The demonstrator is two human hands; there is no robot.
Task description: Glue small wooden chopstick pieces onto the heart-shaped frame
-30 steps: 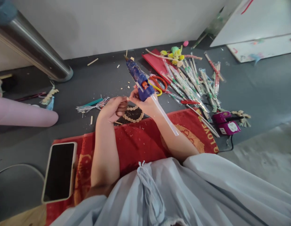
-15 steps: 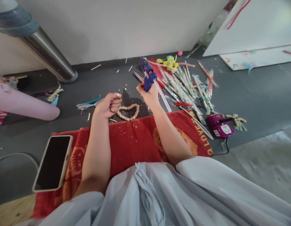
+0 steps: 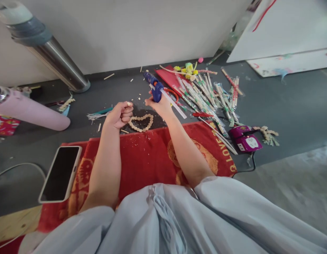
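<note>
My left hand is closed, pinching a small pale piece between thumb and forefinger; its exact kind is too small to make out. In my right hand is a blue hot glue gun, its nozzle pointing up and left and a long clear glue stick jutting from its back. Between and below the hands, a heart-shaped outline of small pale pieces lies on the dark tabletop, just beyond the red towel. Wooden bits are scattered around it.
Wrapped sticks lie heaped at right, beside orange-handled scissors and a purple power adapter. A phone rests on the towel's left end. A pink bottle and a steel flask are at left.
My right hand has moved left with the glue gun, closer to my left hand, uncovering the scissors' handle. My left hand still pinches the small piece. The view has shifted slightly.
</note>
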